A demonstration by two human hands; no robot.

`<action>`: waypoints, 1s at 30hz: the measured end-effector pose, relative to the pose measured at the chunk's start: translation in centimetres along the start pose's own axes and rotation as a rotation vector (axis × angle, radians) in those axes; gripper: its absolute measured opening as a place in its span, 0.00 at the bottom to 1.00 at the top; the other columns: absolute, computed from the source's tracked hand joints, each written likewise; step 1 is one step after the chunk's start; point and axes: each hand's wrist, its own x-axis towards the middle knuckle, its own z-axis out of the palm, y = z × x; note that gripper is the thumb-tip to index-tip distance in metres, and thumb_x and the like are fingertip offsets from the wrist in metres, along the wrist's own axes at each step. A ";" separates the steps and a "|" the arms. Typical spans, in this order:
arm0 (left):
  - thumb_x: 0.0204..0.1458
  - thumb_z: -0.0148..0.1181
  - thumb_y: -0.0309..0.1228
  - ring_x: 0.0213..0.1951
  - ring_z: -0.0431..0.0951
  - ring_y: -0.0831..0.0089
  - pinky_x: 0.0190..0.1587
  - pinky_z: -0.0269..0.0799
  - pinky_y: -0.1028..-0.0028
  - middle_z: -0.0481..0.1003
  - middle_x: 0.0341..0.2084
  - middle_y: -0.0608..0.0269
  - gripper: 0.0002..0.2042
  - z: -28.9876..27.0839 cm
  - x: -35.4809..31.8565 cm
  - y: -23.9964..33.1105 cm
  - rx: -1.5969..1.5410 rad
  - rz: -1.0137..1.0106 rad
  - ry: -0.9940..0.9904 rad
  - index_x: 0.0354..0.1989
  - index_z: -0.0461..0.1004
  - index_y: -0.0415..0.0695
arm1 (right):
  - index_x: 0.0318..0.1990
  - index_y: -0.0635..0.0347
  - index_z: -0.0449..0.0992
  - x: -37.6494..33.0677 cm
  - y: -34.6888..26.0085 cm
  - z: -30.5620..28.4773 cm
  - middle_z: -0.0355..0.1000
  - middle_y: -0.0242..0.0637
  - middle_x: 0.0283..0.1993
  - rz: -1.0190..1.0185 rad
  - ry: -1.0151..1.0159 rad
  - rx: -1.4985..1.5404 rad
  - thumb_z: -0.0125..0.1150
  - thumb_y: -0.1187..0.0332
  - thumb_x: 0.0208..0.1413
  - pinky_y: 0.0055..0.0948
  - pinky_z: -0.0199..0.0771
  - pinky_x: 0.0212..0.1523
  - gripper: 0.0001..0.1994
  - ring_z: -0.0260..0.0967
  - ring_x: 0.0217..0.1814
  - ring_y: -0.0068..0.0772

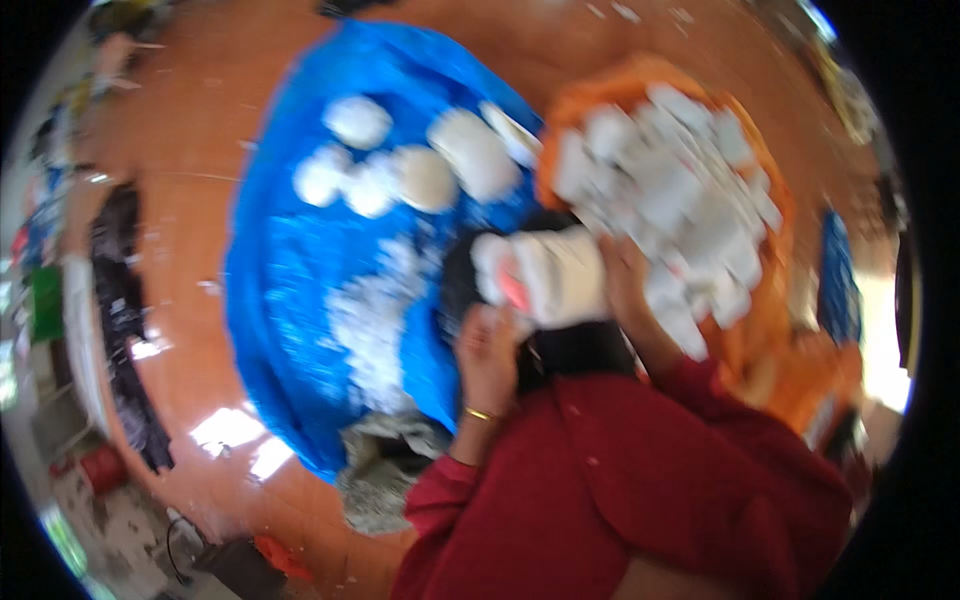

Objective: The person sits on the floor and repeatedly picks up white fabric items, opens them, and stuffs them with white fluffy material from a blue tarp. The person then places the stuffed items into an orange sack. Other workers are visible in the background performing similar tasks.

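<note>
A white block with a pinkish patch (545,275) is held between both hands over a dark surface at the middle of the view. The left hand (488,352), a gold bangle (478,413) on its wrist, is placed at the block's lower left edge, its fingers curled against it. The right hand (622,278) is pressed to the block's right side; how its fingers are set cannot be told through the blur. Just to the right, an orange sack (765,330) heaped with similar white blocks (675,190) is seen. To the left, a blue tarpaulin (285,270) is spread on the reddish tiled floor (190,150), with white rounded lumps (420,165) and white crumbs (375,320) lying on it.
</note>
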 end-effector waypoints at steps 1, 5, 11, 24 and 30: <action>0.59 0.48 0.28 0.21 0.54 0.89 0.21 0.49 0.83 0.59 0.17 0.78 0.12 0.6 -1.1 1.3 -0.029 -0.050 0.046 0.21 0.62 0.46 | 0.19 0.64 0.61 -0.2 -0.5 -0.7 0.54 0.36 0.16 -0.107 0.024 -0.008 0.54 0.57 0.57 0.36 0.55 0.24 0.21 0.51 0.22 0.30; 0.62 0.45 0.34 0.19 0.53 0.88 0.19 0.47 0.82 0.57 0.15 0.77 0.15 -0.2 -2.5 -0.3 0.045 0.136 0.064 0.20 0.60 0.47 | 0.21 0.66 0.62 -0.7 -2.1 -1.0 0.55 0.32 0.18 0.024 -0.104 0.074 0.53 0.58 0.58 0.29 0.56 0.24 0.20 0.50 0.24 0.21; 0.63 0.43 0.34 0.22 0.65 0.84 0.24 0.61 0.84 0.66 0.22 0.69 0.12 -2.7 -1.1 -2.4 0.018 -0.090 0.040 0.30 0.66 0.40 | 0.28 0.68 0.66 -1.5 -2.2 -0.5 0.63 0.50 0.20 -0.130 -0.025 0.003 0.51 0.61 0.59 0.35 0.61 0.26 0.17 0.57 0.21 0.43; 0.54 0.54 0.38 0.26 0.75 0.48 0.29 0.70 0.59 0.73 0.23 0.43 0.17 0.6 4.0 -2.5 0.595 0.312 0.127 0.45 0.64 0.38 | 0.51 0.65 0.67 -0.5 -3.3 -3.9 0.68 0.48 0.48 -0.647 0.101 -0.290 0.53 0.70 0.53 0.38 0.65 0.50 0.17 0.66 0.48 0.47; 0.57 0.49 0.41 0.28 0.76 0.47 0.28 0.69 0.59 0.75 0.25 0.44 0.17 0.7 3.6 -3.6 0.653 0.161 0.313 0.49 0.65 0.44 | 0.46 0.68 0.70 -5.2 -28.3 -7.7 0.70 0.46 0.46 -1.182 -0.933 0.271 0.48 0.77 0.50 0.36 0.66 0.49 0.14 0.68 0.48 0.44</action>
